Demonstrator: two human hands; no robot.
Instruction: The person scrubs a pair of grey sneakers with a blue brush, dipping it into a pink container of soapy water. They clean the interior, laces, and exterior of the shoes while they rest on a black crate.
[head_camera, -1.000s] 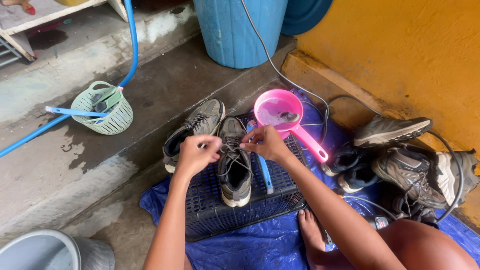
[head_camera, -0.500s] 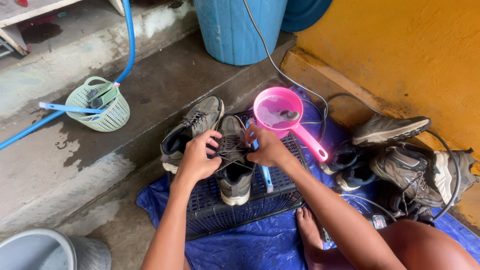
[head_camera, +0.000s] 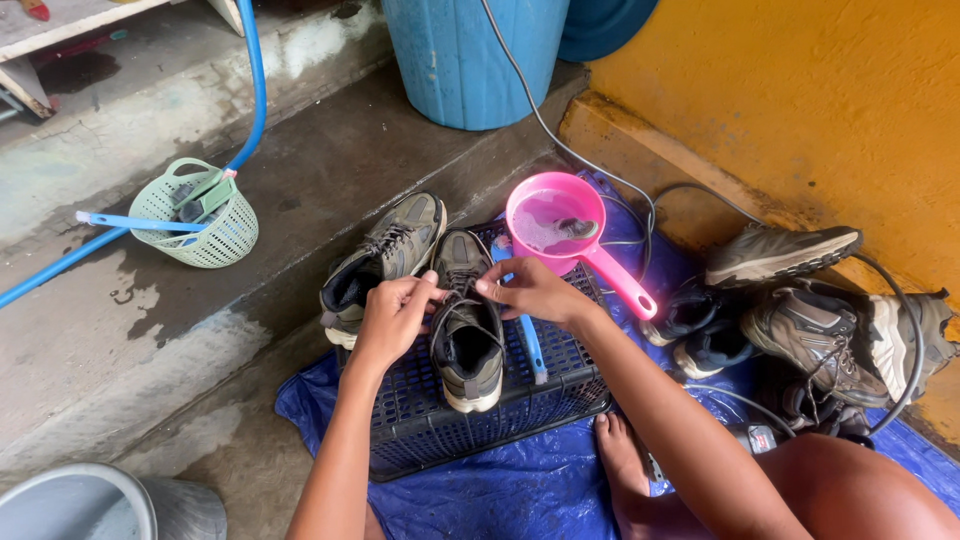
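The person sits over a dark plastic crate (head_camera: 480, 420) turned upside down on a blue tarp (head_camera: 520, 500), one bare foot (head_camera: 620, 460) resting just beside the crate. A grey shoe (head_camera: 467, 330) stands on top of the crate, toe toward the person. The left hand (head_camera: 392, 320) and right hand (head_camera: 530, 292) meet over the far half of this shoe, each with fingers pinched narrow on a shoelace (head_camera: 450, 305), which loops down across the shoe's opening. A blue brush handle (head_camera: 530, 345) lies on the crate just right of the shoe. A second shoe (head_camera: 385, 262) leans at the crate's far left edge. A pink scoop (head_camera: 565, 225) sits beyond the crate, and more shoes (head_camera: 800, 310) lie well to its right.
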